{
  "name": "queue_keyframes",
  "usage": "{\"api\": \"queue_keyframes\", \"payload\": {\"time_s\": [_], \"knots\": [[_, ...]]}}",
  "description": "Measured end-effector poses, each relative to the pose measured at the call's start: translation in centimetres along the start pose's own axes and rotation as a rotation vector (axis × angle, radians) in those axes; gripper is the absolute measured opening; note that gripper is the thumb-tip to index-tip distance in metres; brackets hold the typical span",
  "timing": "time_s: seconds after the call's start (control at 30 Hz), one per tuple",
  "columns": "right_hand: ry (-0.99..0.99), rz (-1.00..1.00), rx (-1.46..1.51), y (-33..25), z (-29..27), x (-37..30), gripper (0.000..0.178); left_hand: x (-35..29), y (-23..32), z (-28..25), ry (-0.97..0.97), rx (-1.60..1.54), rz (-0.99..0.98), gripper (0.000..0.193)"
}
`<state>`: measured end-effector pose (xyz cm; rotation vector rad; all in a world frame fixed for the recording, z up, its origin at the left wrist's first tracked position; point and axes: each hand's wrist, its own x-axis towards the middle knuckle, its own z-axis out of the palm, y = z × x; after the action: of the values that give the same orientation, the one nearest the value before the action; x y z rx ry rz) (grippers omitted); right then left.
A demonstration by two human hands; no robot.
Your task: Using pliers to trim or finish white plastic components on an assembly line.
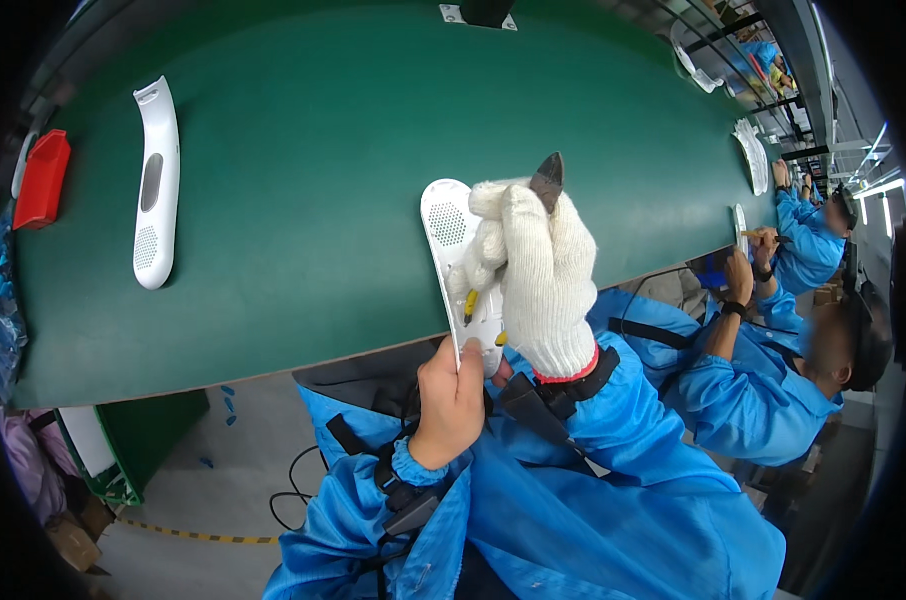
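My bare left hand (449, 400) is closed round the near end of a long white plastic housing (448, 215), thumb on top. Its far end is rounded, with a patch of small holes, and rests over the green table near its front edge. My right hand (543, 270), in a white knitted glove with a red cuff, is closed on cutting pliers (547, 182). Their dark pointed jaws stick out beyond the knuckles, facing away from me; yellow and black handle ends show below the fingers. The gloved hand is over the housing and hides much of its right side.
Another white housing (156, 185) with a grey oval lies on the green table (303, 200) at the left. Further left are a red bin (43, 180) and blue plastic bags (3, 310). At the right, co-workers (753, 370) in blue sit along the table, near more white parts (750, 157).
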<state>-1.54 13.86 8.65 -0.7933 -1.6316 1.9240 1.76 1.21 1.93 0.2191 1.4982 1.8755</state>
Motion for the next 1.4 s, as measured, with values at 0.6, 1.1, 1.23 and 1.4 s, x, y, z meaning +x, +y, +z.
{"api": "queue_keyframes", "payload": {"time_s": [0.6, 1.1, 1.23, 1.4], "knots": [[-0.014, 0.05, 0.066, -0.1, -0.3, -0.4, 0.031, -0.1, -0.2, -0.1, -0.014, -0.008, 0.003, 0.03], [-0.056, -0.019, -0.074, -0.6, 0.1, -0.9, 0.027, -0.3, -0.2, 0.0, 0.008, -0.004, -0.009, 0.032], [-0.137, 0.047, -0.096, -1.7, -0.7, 0.2, 0.027, -0.3, 0.3, 0.1, 0.011, -0.015, -0.04, 0.035], [-0.163, 0.049, -0.16, -1.6, -1.1, 0.4, 0.028, -0.2, 0.4, 0.1, -0.001, 0.007, -0.05, 0.035]]}}
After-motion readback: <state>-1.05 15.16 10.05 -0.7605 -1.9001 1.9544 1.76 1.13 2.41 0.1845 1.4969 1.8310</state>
